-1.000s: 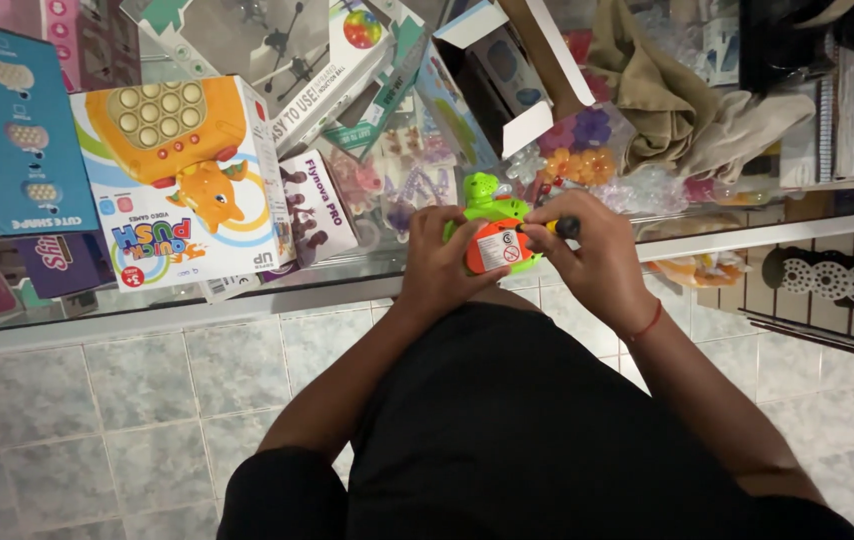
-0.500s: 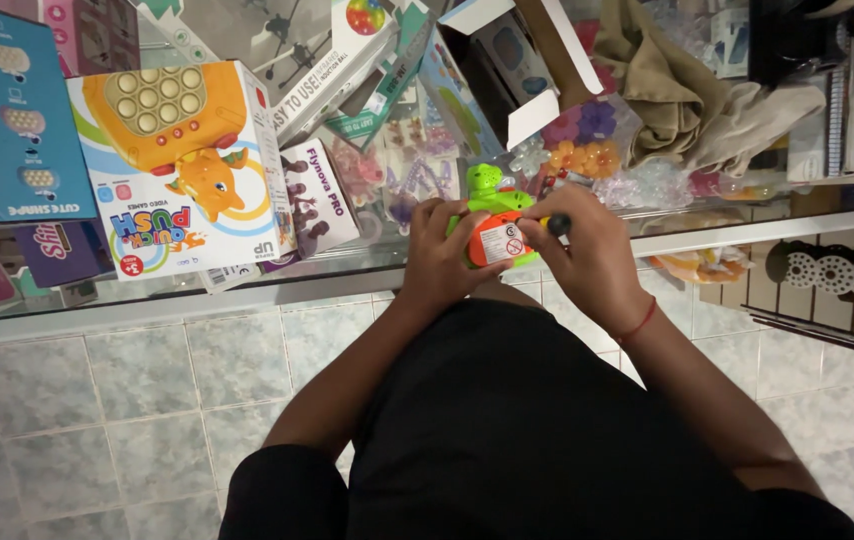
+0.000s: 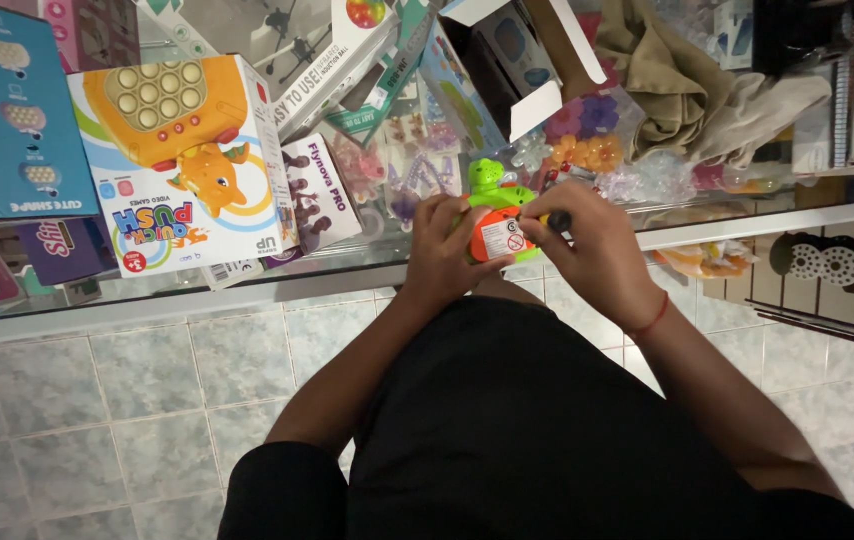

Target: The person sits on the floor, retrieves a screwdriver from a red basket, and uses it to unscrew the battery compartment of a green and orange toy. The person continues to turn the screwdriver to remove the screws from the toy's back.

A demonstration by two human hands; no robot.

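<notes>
I hold a small green and orange plastic toy [image 3: 495, 214] with both hands at the front edge of a glass counter [image 3: 707, 226]. My left hand [image 3: 444, 250] grips its left side. My right hand [image 3: 587, 248], a red thread around its wrist, grips the right side with the fingertips on the toy's orange underside, where a white sticker shows. The toy's green head sticks up above my fingers.
Toy boxes crowd the counter: a white and orange push-game box [image 3: 182, 160], a blue box [image 3: 9, 115], an open dark box [image 3: 507, 60]. Bags of colourful beads [image 3: 587, 150] and a beige cloth [image 3: 692, 85] lie at the right. Below is a tiled floor [image 3: 127, 400].
The toy and both hands stay in about the same place; my right fingers have shifted slightly over the orange underside.
</notes>
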